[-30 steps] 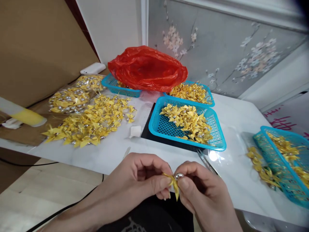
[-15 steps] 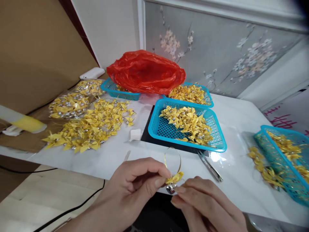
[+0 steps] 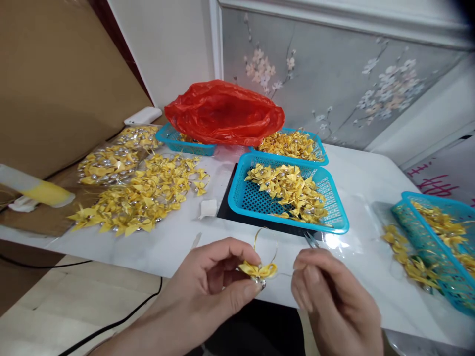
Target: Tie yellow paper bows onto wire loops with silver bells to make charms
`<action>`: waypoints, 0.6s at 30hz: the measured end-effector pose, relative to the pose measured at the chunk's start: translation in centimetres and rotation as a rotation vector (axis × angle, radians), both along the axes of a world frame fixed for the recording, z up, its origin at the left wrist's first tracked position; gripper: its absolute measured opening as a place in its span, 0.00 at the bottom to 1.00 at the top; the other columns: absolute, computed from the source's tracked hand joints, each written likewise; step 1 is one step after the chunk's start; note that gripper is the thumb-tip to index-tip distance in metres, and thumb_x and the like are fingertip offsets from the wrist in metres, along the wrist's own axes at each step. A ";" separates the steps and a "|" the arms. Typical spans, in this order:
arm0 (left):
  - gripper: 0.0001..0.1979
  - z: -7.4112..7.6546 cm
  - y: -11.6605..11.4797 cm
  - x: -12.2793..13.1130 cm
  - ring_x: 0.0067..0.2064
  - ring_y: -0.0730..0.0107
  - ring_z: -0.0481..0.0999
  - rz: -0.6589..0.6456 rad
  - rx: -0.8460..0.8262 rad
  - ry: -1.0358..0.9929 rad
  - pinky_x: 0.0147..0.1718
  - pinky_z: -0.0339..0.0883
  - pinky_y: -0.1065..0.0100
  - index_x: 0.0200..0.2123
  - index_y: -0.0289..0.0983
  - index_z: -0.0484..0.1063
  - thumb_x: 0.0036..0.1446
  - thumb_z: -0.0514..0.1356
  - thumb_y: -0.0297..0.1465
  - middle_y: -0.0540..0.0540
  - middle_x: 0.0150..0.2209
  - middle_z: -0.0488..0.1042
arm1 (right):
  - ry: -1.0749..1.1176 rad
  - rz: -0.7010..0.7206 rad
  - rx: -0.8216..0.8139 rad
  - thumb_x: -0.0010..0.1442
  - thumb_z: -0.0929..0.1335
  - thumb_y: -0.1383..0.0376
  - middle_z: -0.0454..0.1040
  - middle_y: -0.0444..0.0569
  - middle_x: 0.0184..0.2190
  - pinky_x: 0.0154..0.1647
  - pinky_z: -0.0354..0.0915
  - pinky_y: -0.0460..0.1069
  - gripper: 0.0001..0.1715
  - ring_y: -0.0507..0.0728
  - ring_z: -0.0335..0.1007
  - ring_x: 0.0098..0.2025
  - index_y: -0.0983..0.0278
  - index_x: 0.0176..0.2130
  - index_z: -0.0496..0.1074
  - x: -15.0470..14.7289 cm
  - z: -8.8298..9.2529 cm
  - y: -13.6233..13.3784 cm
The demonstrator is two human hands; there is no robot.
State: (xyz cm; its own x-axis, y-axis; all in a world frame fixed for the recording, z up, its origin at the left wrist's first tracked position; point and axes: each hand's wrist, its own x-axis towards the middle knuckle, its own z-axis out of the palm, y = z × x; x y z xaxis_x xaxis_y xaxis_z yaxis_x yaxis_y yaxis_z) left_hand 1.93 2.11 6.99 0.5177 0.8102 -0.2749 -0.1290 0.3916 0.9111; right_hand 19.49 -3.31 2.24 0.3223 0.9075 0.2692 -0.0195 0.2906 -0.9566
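Between thumb and forefinger, my left hand pinches a yellow ribbon flower with a silver bell under it. A thin gold ribbon loop rises from the flower. To the right, my right hand is closed, its fingers pinching a fine thread that runs toward the flower. Just beyond that hand, the tips of a metal tool, like tweezers or snips, show; the hand hides the rest. A blue basket of similar yellow flowers stands past both hands.
A pile of yellow flowers with bells covers the table's left side. A red plastic bag lies over baskets at the back. Another blue basket stands at the right edge, loose flowers beside it. A small white block sits mid-table.
My right hand has moved right and up, away from the bell, drawing out the thread and covering most of the metal tool. The flower has turned in my left hand.
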 end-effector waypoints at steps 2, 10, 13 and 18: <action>0.07 0.0 -0.2 0.1 0.29 0.77 0.65 0.024 0.015 0.000 0.27 0.60 0.78 0.38 0.41 0.77 0.55 0.68 0.29 0.53 0.31 0.73 | 0.114 0.031 -0.067 0.69 0.64 0.67 0.73 0.47 0.36 0.19 0.62 0.41 0.13 0.45 0.61 0.20 0.57 0.52 0.71 0.9 -0.8 0.5; 0.09 -0.6 0.3 -0.4 0.31 0.74 0.66 0.024 0.069 0.040 0.28 0.60 0.76 0.38 0.41 0.76 0.53 0.69 0.33 0.52 0.31 0.72 | 0.339 0.074 -0.141 0.65 0.70 0.63 0.74 0.41 0.26 0.18 0.63 0.38 0.05 0.44 0.66 0.18 0.61 0.36 0.73 2.8 0.9 1.6; 0.11 -1.0 0.6 -0.7 0.31 0.74 0.65 0.001 0.083 0.082 0.28 0.60 0.76 0.39 0.41 0.75 0.52 0.70 0.33 0.53 0.32 0.71 | 0.504 0.001 -0.091 0.62 0.72 0.62 0.67 0.35 0.21 0.16 0.62 0.37 0.06 0.42 0.56 0.13 0.59 0.37 0.71 4.3 2.4 2.5; 0.06 -1.1 0.6 -0.6 0.27 0.77 0.62 0.004 0.089 0.145 0.27 0.59 0.77 0.33 0.40 0.76 0.53 0.69 0.32 0.56 0.26 0.67 | 0.508 -0.138 -0.020 0.63 0.70 0.64 0.61 0.31 0.19 0.42 0.76 0.50 0.04 0.41 0.42 0.13 0.61 0.36 0.70 6.6 2.7 4.4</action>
State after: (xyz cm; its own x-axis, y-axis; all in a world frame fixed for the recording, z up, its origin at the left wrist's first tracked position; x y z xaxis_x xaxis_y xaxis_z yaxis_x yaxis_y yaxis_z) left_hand 1.36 2.76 5.86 0.4740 0.8368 -0.2741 0.0051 0.3087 0.9511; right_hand 26.09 1.09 4.89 0.5246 0.8508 0.0304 -0.4453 0.3047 -0.8419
